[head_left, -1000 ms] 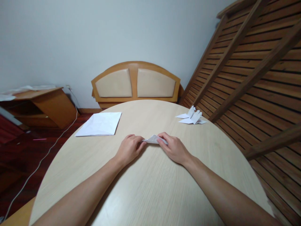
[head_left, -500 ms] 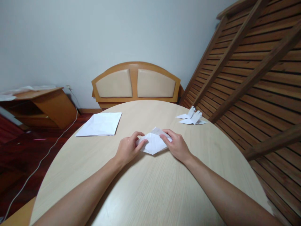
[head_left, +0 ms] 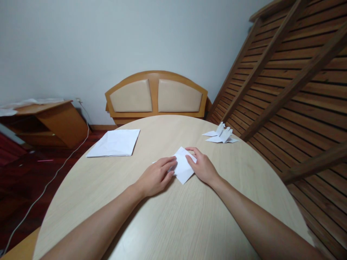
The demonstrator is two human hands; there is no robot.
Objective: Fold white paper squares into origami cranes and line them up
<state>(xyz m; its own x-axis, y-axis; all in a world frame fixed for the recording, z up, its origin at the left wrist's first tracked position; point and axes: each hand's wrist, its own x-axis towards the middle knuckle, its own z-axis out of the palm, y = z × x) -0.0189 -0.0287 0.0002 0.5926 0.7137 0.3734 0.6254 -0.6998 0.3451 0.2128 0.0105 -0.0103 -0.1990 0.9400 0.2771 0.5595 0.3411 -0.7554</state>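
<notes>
A folded sheet of white paper (head_left: 183, 169) lies in front of me, one corner pointing towards me. My right hand (head_left: 204, 167) grips its right side, thumb on top and fingers at the far edge. My left hand (head_left: 158, 175) rests palm down over the paper's left part, fingers stretched out and hiding that portion. A small white corner shows beyond the left hand's knuckles.
A stack of white paper (head_left: 116, 142) lies on the round table (head_left: 173, 224) at the left. Folded paper cranes (head_left: 222, 135) stand near the right edge. A padded wooden headboard (head_left: 156, 94) is behind the table, and wooden slats (head_left: 298, 83) lean at right.
My left hand has let go of its pinch on the paper's left side and turned palm down over it. The paper's near corner has shifted right and towards me.
</notes>
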